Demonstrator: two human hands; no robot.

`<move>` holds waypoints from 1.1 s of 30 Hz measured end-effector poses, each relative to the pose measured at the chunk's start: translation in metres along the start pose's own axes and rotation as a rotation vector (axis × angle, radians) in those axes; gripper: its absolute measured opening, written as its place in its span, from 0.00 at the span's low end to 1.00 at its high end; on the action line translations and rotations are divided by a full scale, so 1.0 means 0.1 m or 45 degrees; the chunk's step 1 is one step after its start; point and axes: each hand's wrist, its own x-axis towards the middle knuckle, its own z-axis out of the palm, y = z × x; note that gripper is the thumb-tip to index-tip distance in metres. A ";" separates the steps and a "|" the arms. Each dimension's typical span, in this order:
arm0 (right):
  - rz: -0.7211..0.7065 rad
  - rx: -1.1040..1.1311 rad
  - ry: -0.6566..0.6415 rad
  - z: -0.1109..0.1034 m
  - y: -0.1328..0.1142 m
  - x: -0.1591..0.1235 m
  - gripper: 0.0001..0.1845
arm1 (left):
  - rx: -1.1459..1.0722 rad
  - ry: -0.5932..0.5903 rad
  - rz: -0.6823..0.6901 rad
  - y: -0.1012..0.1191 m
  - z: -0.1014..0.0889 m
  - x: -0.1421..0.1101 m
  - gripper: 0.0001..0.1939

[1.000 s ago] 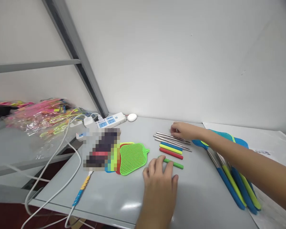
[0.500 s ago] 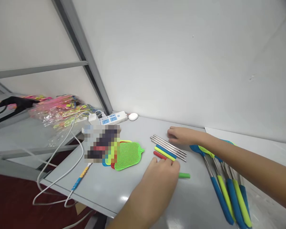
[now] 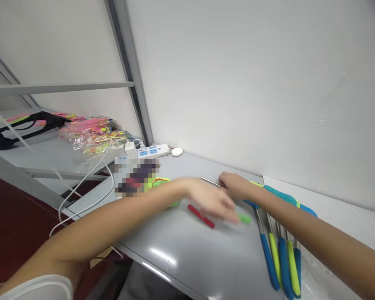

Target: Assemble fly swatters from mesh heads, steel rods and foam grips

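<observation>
My left hand (image 3: 213,202) reaches across the table, smeared by motion. Its fingertips close on a short green tube (image 3: 245,218), which is blurred too. Just left of those fingers lies a red tube (image 3: 201,216). Farther back, my right hand (image 3: 233,184) rests with curled fingers at the thin metal rods (image 3: 208,181); most of the rods are hidden behind both hands. The blue and yellow tubes are out of sight. Under my right forearm lie several fly swatters (image 3: 279,193) with metal shafts and blue or yellow-green handles (image 3: 283,260).
A perforated swatter head (image 3: 160,181) shows behind my left forearm, beside a pixelated patch. A power strip (image 3: 153,151) and a white round object (image 3: 176,152) stand by the wall. White cables (image 3: 112,179) hang over the left table edge. Bagged colourful items (image 3: 90,129) fill the shelf.
My left hand has swung over from the front, its arm now crossing the table. The red tube lies farther left and nearer me. My right hand stays by the rods. The view has shifted slightly.
</observation>
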 end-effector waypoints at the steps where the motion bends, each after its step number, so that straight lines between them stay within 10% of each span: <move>1: 0.037 0.004 0.016 0.02 -0.03 0.00 0.08 | 0.053 -0.126 -0.014 -0.05 0.24 -0.04 0.18; 7: 0.366 0.085 0.290 0.03 -0.08 -0.14 0.12 | 0.475 0.252 0.146 -0.34 1.04 -0.31 0.20; 16: 0.610 0.292 0.650 -0.14 -0.26 -0.91 0.17 | 0.578 0.781 0.177 -0.63 0.92 0.02 0.20; 24: 0.041 -0.168 0.684 0.35 0.03 -1.36 0.17 | 0.502 0.822 0.047 -0.70 0.90 0.12 0.21; 33: -0.084 -0.429 0.676 0.28 0.05 -1.41 0.14 | 0.217 0.915 -0.029 -0.70 0.86 0.10 0.14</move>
